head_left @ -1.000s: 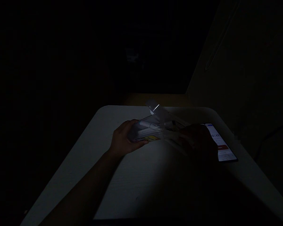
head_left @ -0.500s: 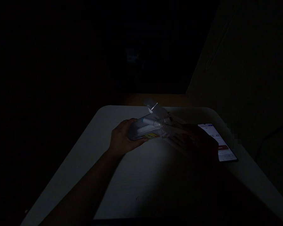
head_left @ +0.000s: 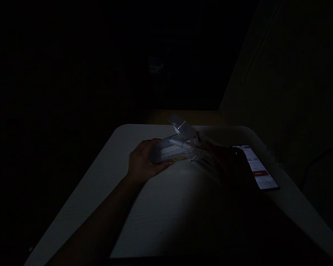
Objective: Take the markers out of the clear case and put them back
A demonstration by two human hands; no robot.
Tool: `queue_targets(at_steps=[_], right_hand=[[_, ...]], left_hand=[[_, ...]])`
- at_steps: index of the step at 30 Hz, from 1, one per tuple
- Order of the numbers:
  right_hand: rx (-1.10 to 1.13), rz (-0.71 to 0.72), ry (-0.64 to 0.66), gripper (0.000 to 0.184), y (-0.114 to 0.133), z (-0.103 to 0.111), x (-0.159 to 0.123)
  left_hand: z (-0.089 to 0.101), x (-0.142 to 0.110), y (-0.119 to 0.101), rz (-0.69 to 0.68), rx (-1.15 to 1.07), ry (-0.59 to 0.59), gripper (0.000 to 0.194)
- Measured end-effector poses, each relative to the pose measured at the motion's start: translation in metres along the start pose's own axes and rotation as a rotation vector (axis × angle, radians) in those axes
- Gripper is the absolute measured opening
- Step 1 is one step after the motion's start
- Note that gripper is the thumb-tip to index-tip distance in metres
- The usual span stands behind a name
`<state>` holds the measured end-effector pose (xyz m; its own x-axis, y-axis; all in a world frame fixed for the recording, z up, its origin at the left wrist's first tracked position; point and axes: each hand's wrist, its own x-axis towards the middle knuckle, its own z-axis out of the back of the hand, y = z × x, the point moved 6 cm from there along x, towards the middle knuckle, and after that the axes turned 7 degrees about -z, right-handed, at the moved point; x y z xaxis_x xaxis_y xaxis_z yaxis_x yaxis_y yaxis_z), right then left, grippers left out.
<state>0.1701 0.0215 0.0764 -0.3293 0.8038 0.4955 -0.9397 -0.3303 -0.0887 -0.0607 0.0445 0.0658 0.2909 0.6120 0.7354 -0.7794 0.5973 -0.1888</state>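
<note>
While the left hand [head_left: 143,159] is holding the left end of a clear plastic case [head_left: 162,150], its thumb is running along the near side and its fingers are curling over the far side. The case is sitting over the far half of the pale table [head_left: 144,221], tilting slightly. A yellow label [head_left: 179,159] is showing on its near edge, bearing dark marks too dim to read. A white tube with a blue end [head_left: 177,142] is lying along the case, and a clear flap [head_left: 180,125] is sticking up beyond it, catching light. Deep shadow is covering the right hand [head_left: 230,160] at the case's right side; whether its fingers are gripping anything, I cannot tell. Just beside it, a lit phone [head_left: 266,181] is displaying partly covered digits resembling "00:48" above a red button [head_left: 260,173] whose lettering is staying illegible.
</note>
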Motion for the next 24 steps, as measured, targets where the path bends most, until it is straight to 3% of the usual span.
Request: queue_targets(at_steps=[6,10,18,24], right_hand=[[0.059,-0.017,0.034,0.041,0.003,0.001,-0.003],[0.108,-0.114,0.008,0.033,-0.001,0.002,-0.003],[0.228,-0.334,-0.05,0.032,-0.032,-0.013,-0.003],[0.21,-0.3,-0.007,0.031,-0.033,-0.022,0.001]], left_hand=[[0.0,0.001,-0.002,-0.022,-0.001,0.003,0.067],[0.0,0.002,-0.003,-0.017,0.012,0.022,0.068],[-0.014,-0.015,0.029,0.346,-0.26,-0.02,0.071],[-0.014,-0.014,0.024,0.281,-0.298,-0.003,0.07]])
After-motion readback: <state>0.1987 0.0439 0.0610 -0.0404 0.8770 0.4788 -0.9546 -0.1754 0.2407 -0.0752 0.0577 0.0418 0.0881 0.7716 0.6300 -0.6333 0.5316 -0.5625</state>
